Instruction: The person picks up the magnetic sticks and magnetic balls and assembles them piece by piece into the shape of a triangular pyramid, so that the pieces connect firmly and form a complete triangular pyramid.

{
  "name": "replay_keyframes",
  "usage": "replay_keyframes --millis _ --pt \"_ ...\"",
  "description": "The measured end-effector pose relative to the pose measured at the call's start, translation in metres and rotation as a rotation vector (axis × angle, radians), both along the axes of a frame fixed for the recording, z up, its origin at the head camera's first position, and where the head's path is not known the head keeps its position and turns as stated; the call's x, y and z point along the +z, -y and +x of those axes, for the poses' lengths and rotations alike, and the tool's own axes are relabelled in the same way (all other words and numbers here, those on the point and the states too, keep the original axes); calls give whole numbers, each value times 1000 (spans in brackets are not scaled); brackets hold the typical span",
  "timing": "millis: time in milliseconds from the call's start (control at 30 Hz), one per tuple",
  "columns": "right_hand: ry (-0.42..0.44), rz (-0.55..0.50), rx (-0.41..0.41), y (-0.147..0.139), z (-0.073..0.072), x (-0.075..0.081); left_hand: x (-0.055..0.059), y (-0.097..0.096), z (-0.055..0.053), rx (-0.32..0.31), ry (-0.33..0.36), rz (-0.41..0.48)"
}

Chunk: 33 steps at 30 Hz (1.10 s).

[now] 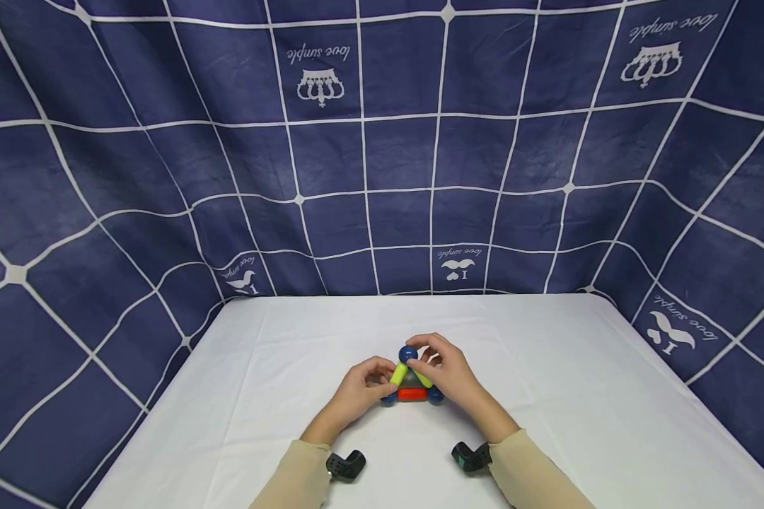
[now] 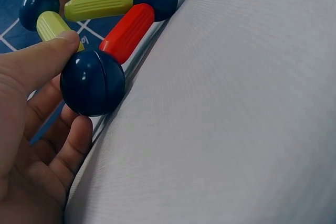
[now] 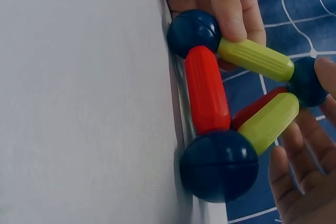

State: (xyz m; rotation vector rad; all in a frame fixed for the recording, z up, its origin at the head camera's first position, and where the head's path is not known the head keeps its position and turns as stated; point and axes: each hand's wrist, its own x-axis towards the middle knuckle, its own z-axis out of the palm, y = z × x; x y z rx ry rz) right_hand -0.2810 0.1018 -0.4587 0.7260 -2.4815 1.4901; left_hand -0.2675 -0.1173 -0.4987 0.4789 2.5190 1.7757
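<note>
On the white table stands a triangle of toy building rods and balls. A red rod (image 1: 412, 393) lies along its base between a left blue ball (image 2: 93, 83) and a right blue ball (image 3: 219, 166). Two yellow-green rods slope up from these toward a top blue ball (image 1: 408, 353). My left hand (image 1: 354, 387) pinches the left yellow-green rod (image 3: 256, 59), its thumb close to the lower ball. With thumb and fingertips my right hand (image 1: 448, 367) holds the top ball, beside the upper end of the right yellow-green rod (image 3: 269, 123). Another red rod (image 3: 255, 107) shows partly hidden behind.
The white-covered table (image 1: 280, 332) extends around the toy. A dark blue cloth (image 1: 395, 155) with white grid lines hangs behind and at both sides. A black wrist device sits near each sleeve, the left one (image 1: 346, 466) and the right one (image 1: 471, 457).
</note>
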Motion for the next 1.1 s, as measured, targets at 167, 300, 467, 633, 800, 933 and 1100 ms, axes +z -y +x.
replay_keyframes --millis 167,300,467,633,800,933,1100 --pt "40 64 43 -9 -3 -1 0 1 -1 -14 -17 10" --pt "96 125 69 -17 -6 -5 0 1 -1 -50 -45 30" --pt "116 149 82 -22 -9 -11 1 1 0 -61 -80 1" --pt "112 113 114 -26 -12 -16 3 -1 2 -49 -114 -37" --pt "113 70 140 -29 -13 -18 3 -4 4 -37 -121 -84" --pt "123 63 149 -30 -13 -19 2 -4 5 -28 -110 -90" --pt "122 100 153 -32 -13 -18 2 -5 4 -17 -87 -64"
